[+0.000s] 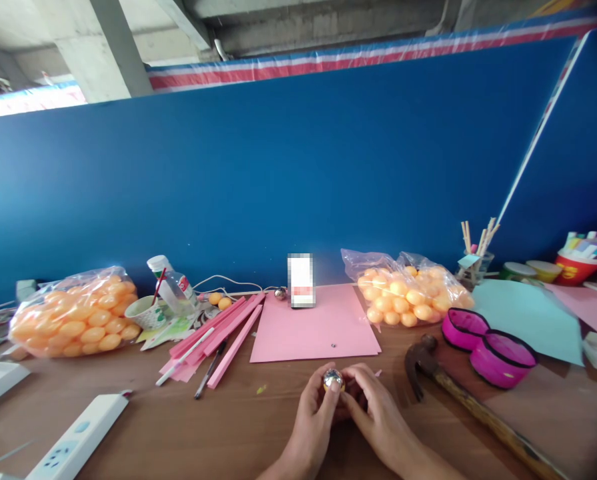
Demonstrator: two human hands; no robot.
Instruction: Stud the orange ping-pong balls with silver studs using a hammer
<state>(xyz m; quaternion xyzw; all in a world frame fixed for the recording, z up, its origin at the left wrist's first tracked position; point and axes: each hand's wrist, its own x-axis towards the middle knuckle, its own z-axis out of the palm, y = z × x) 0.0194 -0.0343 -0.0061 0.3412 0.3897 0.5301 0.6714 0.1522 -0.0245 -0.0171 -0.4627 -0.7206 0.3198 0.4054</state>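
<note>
At the near middle of the table, my left hand (314,415) and my right hand (375,408) come together around a small ball (331,377). Its top is shiny silver like foil, and orange shows along its lower side. My left thumb presses on the front of the ball. The right thumb and fingers close on its other side; some fingertips are hidden behind. Just beyond the hands, a tiny crumpled silver bit (333,345) lies on pink paper sheets (311,337). A second silver ball (279,293) sits at the back.
Bags of orange balls stand left (85,327) and right (398,297). A claw hammer (468,397) and magenta bands (501,360) lie right. Pink strips (233,327), a pen (211,370) and a power strip (81,437) are left. A blue partition (298,167) rises behind.
</note>
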